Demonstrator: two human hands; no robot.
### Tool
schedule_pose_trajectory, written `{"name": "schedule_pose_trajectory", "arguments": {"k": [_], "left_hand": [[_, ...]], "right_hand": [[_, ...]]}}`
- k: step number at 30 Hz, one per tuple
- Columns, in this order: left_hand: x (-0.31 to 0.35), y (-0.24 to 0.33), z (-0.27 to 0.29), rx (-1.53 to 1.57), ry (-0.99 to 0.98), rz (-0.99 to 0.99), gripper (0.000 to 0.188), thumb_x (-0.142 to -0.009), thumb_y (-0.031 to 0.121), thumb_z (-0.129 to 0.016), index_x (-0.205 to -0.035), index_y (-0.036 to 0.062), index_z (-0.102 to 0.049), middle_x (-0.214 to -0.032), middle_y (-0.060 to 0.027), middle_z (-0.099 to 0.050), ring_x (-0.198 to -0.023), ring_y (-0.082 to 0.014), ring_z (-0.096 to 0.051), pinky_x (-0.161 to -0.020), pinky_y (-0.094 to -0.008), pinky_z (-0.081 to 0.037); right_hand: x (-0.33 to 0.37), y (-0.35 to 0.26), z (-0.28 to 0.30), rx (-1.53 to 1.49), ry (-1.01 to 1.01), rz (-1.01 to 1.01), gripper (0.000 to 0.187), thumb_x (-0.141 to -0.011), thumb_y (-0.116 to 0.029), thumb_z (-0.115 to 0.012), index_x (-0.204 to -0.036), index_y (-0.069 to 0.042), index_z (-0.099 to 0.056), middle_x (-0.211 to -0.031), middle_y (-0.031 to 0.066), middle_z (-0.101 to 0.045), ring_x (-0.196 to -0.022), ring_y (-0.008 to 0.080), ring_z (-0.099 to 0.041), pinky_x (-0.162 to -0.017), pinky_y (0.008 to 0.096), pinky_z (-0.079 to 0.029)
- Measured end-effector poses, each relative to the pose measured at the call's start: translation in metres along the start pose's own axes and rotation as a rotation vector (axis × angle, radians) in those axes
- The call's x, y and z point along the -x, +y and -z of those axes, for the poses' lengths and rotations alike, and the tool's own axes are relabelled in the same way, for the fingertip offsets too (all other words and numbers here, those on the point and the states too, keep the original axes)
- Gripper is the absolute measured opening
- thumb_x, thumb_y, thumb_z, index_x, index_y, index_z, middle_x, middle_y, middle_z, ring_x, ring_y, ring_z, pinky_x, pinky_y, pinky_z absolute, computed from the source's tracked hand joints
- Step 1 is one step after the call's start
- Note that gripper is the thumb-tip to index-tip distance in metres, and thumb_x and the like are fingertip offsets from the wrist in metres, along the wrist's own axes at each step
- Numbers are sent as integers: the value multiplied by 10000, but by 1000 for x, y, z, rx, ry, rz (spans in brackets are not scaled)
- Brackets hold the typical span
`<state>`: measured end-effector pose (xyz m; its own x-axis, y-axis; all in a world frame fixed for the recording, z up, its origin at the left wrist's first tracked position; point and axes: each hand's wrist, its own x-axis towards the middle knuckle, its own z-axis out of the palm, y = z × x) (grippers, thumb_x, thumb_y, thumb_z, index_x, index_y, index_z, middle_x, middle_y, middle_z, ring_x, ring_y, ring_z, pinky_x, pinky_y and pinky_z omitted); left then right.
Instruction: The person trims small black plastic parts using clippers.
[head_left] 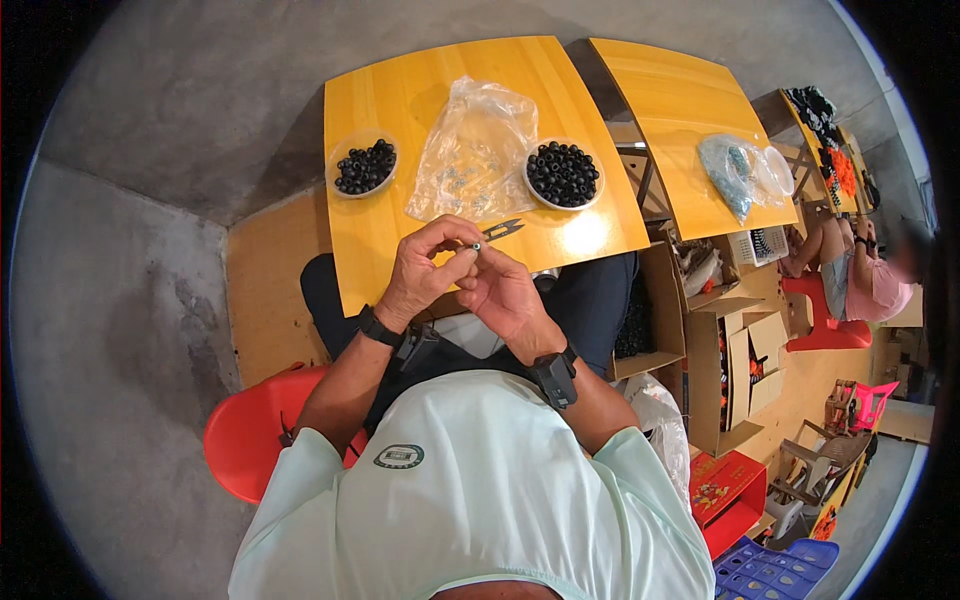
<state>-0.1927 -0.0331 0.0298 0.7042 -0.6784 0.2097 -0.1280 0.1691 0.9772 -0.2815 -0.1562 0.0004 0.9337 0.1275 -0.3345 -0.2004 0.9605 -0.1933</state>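
Note:
My left hand [432,262] and my right hand [505,298] meet at the table's near edge, fingertips pinched together. Between them is a tiny dark piece [476,246] with a light centre, too small to name surely. Just beyond the fingertips a pair of thread snips [503,229] lies on the table. A round tub [393,180] of black beads [366,167] is at the left. Another white tub [585,207] with black beads [562,174] stands at the right. Between the tubs a clear plastic bag [487,110] lies flat, with small shiny pieces in it.
A second yellow table [670,90] on the right bears a plastic bag of bluish pieces [732,172]. Cardboard boxes [738,375] stand on the floor to my right. A red stool [245,440] is at my left. Another person [875,285] sits far right on a red stool [825,315].

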Motion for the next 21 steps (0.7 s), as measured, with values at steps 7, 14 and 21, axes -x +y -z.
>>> {"name": "schedule_pose_trajectory", "arguments": {"k": [7, 14, 21], "left_hand": [[0, -1, 7, -198, -52, 28, 248, -840, -16, -642, -1087, -22, -638, -1004, -55, -658, -858, -108, -634, -819, -247, -523], [1, -3, 9, -243, -46, -23, 216, -812, -6, -640, -1024, -27, -671, -980, -80, -662, -836, -121, -634, -785, -244, -513], [11, -12, 9, -252, -101, 8, 195, -811, 17, -652, -999, -34, -655, -958, -88, -643, -839, -142, -617, -772, -260, -504]], "right_hand": [[0, 0, -1, 9, 72, 22, 233, -978, -319, -553, -1028, -100, -616, -846, -39, -584, -720, 95, -512, -586, 254, -417], [-1, 4, 9, 5, 35, 2, 235, -973, -311, -565, -1055, -96, -616, -849, -37, -597, -715, 92, -511, -603, 260, -421], [-5, 8, 49, -13, -93, -61, 210, -955, -257, -605, -1083, -91, -615, -899, -20, -625, -772, 92, -567, -637, 255, -448]]}}
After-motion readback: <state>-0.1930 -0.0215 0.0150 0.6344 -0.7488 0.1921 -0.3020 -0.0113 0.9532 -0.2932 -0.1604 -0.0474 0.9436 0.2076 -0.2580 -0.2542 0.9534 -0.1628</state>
